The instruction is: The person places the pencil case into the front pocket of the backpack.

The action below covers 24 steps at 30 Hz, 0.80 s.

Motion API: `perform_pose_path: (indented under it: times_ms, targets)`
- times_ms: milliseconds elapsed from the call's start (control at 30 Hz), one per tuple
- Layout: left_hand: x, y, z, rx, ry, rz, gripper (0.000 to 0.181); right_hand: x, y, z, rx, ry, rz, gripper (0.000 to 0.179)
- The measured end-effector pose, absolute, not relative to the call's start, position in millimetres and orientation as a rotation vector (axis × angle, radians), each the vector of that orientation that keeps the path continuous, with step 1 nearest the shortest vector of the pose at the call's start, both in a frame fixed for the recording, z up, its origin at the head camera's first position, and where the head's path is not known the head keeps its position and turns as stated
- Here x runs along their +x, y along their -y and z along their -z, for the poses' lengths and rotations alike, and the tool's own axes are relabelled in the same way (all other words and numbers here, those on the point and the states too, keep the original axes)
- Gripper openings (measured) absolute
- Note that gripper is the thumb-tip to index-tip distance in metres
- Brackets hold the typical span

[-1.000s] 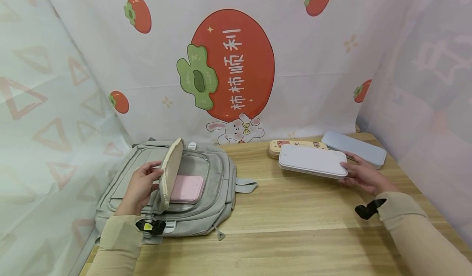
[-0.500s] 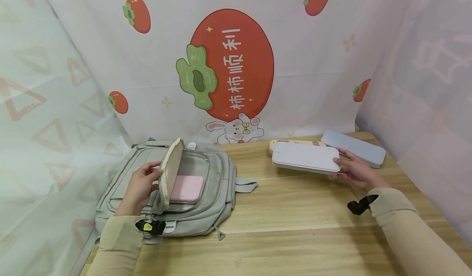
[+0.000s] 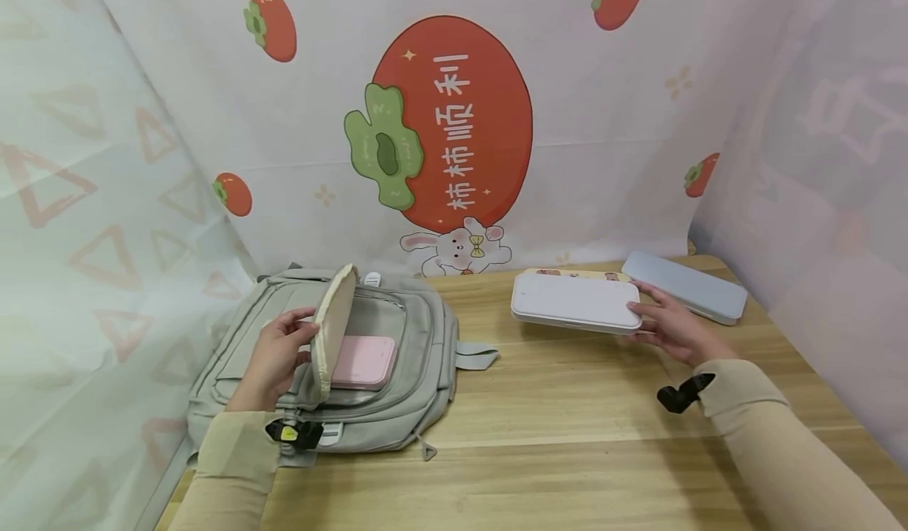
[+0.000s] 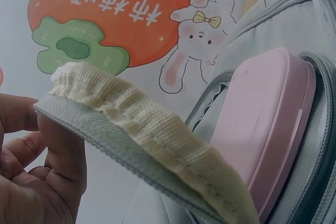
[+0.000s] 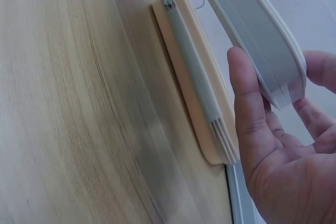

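Observation:
My left hand (image 3: pixel 279 358) pinches the edge of the front pocket flap (image 3: pixel 333 330) of a grey backpack (image 3: pixel 426 342) and holds it raised. Under the flap, a pink pencil case (image 3: pixel 365 362) lies in the pocket; the left wrist view shows its rounded end and the flap's cream lining (image 4: pixel 157 124). My right hand (image 3: pixel 670 326) grips a white pencil case (image 3: pixel 574 302) by its right end, thumb on one face and fingers on the other. In the right wrist view this case hangs above the wooden table, clear of the yellow case below.
Behind the white case, a yellow patterned pencil case (image 3: pixel 585 276) lies mostly hidden in the head view. A light blue pencil case (image 3: pixel 684 287) rests at the table's back right. A grey strap (image 3: pixel 477 355) sticks out from the backpack. Printed cloth (image 3: pixel 610 121) encloses the wooden table (image 3: pixel 553 452).
My right hand has moved left with the white pencil case, which now covers more of the yellow one. My left hand keeps the flap raised in the same place.

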<state>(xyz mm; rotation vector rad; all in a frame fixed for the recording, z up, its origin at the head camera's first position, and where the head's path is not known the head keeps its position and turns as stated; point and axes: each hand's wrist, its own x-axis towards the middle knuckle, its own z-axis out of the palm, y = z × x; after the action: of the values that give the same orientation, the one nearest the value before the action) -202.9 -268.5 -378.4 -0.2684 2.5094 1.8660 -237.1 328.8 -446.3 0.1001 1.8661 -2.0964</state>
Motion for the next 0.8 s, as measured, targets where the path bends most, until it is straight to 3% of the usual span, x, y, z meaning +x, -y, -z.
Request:
perform_pose_path:
  times_ms: [800]
  targets:
    - [-201, 268, 379, -0.268, -2.506, -1.857, 0.045, -247, -284, 446, 0.059, -1.819, 2.17, 0.072]
